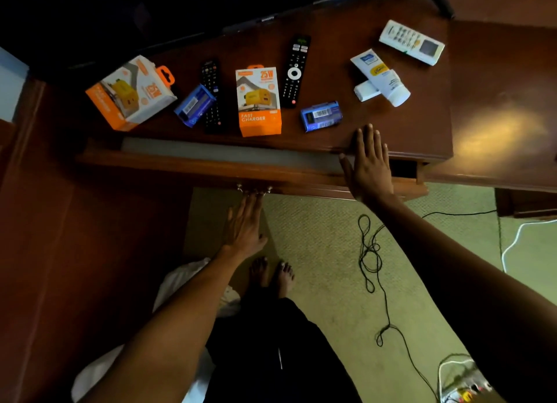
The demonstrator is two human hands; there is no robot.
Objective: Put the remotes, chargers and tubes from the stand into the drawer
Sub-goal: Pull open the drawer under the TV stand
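Two orange charger boxes, two black remotes, a white remote, two blue packs, a white tube and a smaller white tube lie on the dark wooden stand. Below its front edge the drawer is pulled out a little, showing a grey lining. My left hand reaches up from below, fingertips hooked on the drawer's metal handle. My right hand lies flat over the stand's front edge and the drawer front, holding nothing.
A dark TV stands along the back of the stand. A tangled black cable, a white cable and a power strip lie on the green carpet. My bare feet stand below the drawer. White cloth lies left.
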